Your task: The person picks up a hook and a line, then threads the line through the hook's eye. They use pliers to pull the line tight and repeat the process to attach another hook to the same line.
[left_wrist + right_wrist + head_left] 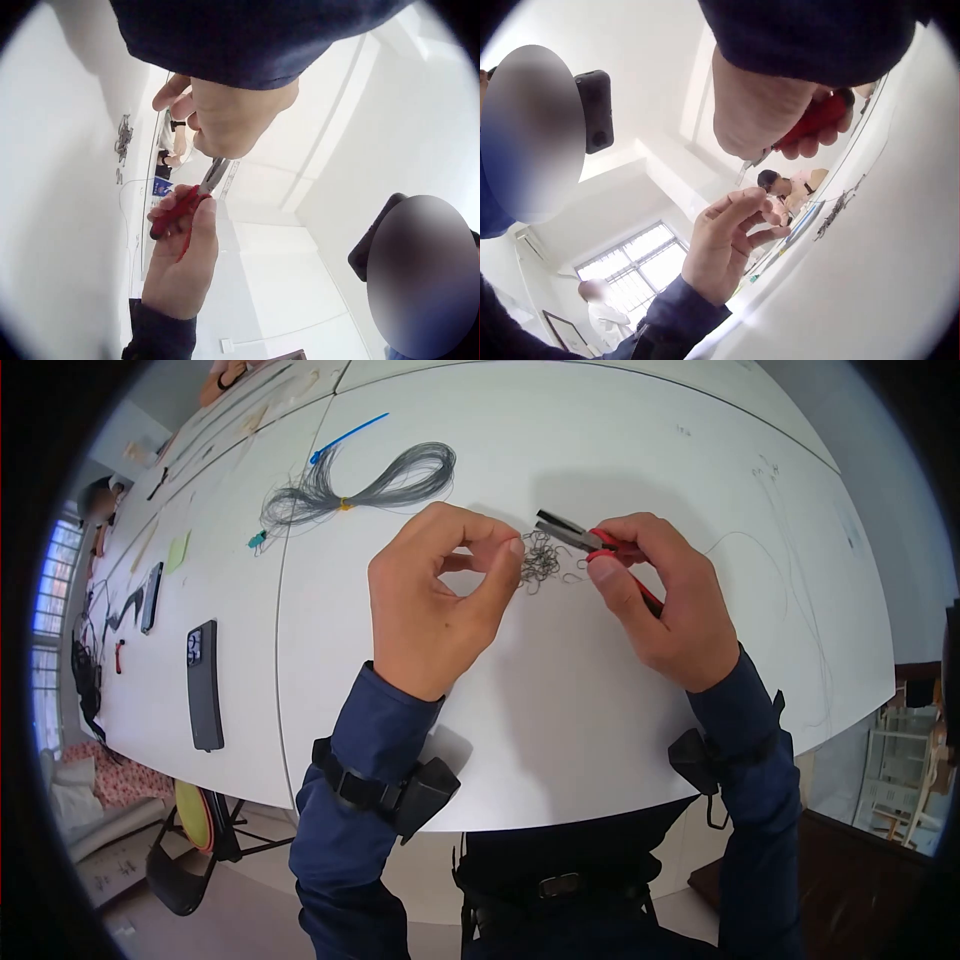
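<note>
My right hand (675,595) grips red-handled pliers (570,530), their metal jaws slightly apart and pointing toward the left hand. Thumb and forefinger of my left hand (440,595) pinch together at the tips; I cannot tell what small thing lies between them. In the left wrist view, a thin line (122,199) curves up toward those fingers. A pile of small dark metal hooks (541,560) lies on the white table (600,750) beyond the hands, with a few loose hooks beside it. The right wrist view also shows the pliers (814,120) and left hand (724,240).
A grey bundle of thin strands (405,478), tied in yellow, lies at the back beside a blue cable tie (350,436). To the left are a dark phone (203,685) and another phone (152,597). Fine strands (800,585) trail at right. Another person (802,184) sits across.
</note>
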Demonstrator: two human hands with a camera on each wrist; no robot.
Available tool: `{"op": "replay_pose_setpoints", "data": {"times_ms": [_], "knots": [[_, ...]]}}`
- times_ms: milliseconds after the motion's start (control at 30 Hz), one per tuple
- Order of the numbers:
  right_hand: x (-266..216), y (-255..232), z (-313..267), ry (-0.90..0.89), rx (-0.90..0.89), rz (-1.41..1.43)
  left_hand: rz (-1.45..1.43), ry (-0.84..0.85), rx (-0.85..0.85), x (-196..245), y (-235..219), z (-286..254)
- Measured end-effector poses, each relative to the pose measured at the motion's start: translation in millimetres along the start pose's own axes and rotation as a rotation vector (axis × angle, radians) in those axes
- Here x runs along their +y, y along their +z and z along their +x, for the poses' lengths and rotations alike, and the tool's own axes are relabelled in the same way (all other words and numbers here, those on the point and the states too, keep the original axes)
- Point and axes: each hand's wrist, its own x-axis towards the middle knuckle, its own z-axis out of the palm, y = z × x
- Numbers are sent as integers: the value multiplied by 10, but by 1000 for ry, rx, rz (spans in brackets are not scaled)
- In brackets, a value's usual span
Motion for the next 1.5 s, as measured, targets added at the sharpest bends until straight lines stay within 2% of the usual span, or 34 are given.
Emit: {"op": "replay_pose_setpoints", "data": {"times_ms": [33, 133, 233, 333, 933, 1033, 1333, 1500], "knots": [[24, 12, -4, -78, 3, -63, 2, -6, 7, 1, -3, 0], [8, 16, 0, -69, 3, -89, -19, -30, 44, 5, -4, 2], [-193, -51, 11, 272, -146, 73, -31, -22, 68, -12, 3, 1], [-212, -22, 4, 305, -163, 169, -25, -24, 78, -11, 4, 0], [-182, 16, -14, 329, -190, 144, 8, 17, 52, -15, 24, -17], [-194, 10, -14, 329, -191, 153, -18, 45, 108, -10, 55, 0], [-177, 21, 3, 357, -204, 173, -3, 63, 97, -22, 60, 5], [-176, 25, -5, 364, -189, 185, -8, 1, 71, -5, 41, -10]]}}
